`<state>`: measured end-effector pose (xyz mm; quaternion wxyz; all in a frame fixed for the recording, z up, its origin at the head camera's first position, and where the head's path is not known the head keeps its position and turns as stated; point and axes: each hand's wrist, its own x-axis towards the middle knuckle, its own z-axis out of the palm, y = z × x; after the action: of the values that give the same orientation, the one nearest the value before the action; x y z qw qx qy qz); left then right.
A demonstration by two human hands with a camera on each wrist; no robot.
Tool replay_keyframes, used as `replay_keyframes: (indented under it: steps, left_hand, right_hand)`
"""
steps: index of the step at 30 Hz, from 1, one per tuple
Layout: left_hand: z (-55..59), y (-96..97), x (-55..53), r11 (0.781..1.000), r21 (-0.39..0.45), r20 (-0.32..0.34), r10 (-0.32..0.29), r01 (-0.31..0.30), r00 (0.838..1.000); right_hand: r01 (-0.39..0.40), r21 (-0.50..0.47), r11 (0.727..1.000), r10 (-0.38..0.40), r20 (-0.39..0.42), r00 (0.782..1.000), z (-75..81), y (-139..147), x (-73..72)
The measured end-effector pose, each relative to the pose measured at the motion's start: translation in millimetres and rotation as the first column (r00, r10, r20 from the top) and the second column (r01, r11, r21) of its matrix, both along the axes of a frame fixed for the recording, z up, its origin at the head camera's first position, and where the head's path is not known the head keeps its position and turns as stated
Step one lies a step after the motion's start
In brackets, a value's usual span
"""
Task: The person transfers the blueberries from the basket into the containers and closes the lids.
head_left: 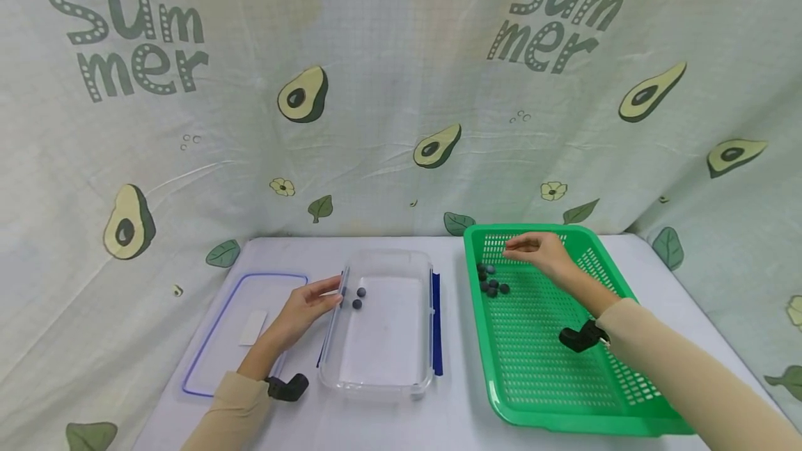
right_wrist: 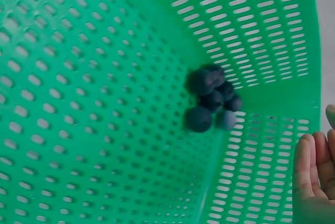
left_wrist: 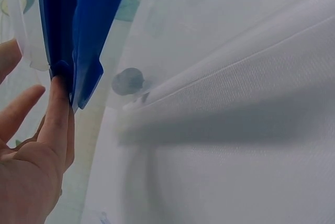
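Observation:
My left hand (head_left: 307, 308) is at the left wall of a clear plastic container (head_left: 388, 381), its fingers fairly straight and touching a hanging blue latch (left_wrist: 86, 30). Inside the container, near its left wall, lie a few blueberries (head_left: 361, 292). Over the far part of a green perforated basket (head_left: 495, 395) hovers my right hand (head_left: 541, 252), fingers extended and thumb near them, with nothing visible between. Several blueberries (right_wrist: 212, 100) are gathered in the basket's far left corner, below and left of that hand in the head view.
A clear lid (head_left: 216, 333) with a blue seal lies flat left of the container, partly behind the left forearm. Another blue latch (head_left: 436, 326) hangs out along the container's right side. A printed cloth (head_left: 376, 54) hangs behind the white table (head_left: 454, 409).

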<state>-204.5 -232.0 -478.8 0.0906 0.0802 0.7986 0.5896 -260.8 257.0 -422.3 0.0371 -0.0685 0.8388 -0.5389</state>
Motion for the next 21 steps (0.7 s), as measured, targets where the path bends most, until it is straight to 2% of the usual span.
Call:
replay_keyframes:
  steps: [4, 8, 21]
  left_hand:
    - [0.0, -0.2, -0.3, 1.0, 0.002, -0.011, 0.001, -0.001, 1.0]
    - [-0.5, -0.5, -1.2, 1.0, 0.021, 0.006, 0.013, -0.013, 1.0]
    - [2.7, -0.4, -0.3, 0.998, 0.054, 0.002, -0.014, 0.014, 1.0]
  right_hand:
    - [-0.025, 0.003, 1.0, 0.025, -0.003, 1.0, -12.8, 4.6, 2.6]
    - [-0.054, 0.004, 0.999, 0.054, 0.011, 0.999, -23.8, 6.7, 4.2]
    - [-0.079, 0.08, 0.994, 0.075, 0.046, 0.996, -48.1, 6.0, 6.6]
